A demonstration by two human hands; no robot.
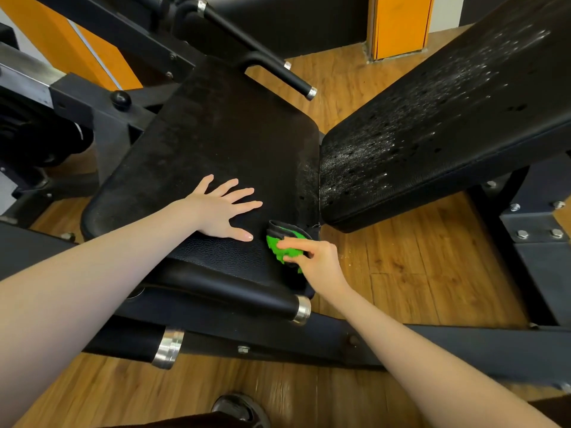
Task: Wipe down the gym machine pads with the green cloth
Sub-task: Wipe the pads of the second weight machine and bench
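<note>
Head view: the bunched green microfibre cloth (282, 247) is pinched by the right hand (312, 257) at the near right corner of the flat black vinyl seat pad (216, 140). Index finger lies extended over the top, remaining fingers are curled round the wad. The cloth is judged light, soft and limp; it will crumple rather than slide flat, so it is best gripped as a wad with the palm pressed behind it. A dark patch is seen on its upper edge, possibly a black backing or a fold in shadow; it cannot be told which.

The left hand (224, 208) is laid flat on the seat pad, fingers spread wide, holding nothing, just beside the cloth but apart from it.

The seat pad looks matte with faint speckling. The angled black vinyl back pad (432, 128), at the right, is covered in white spray droplets and is judged not yet wiped. The vinyl is expected to be slick where wet, firm underneath. Wooden plank floor (401, 257) is visible below.
</note>
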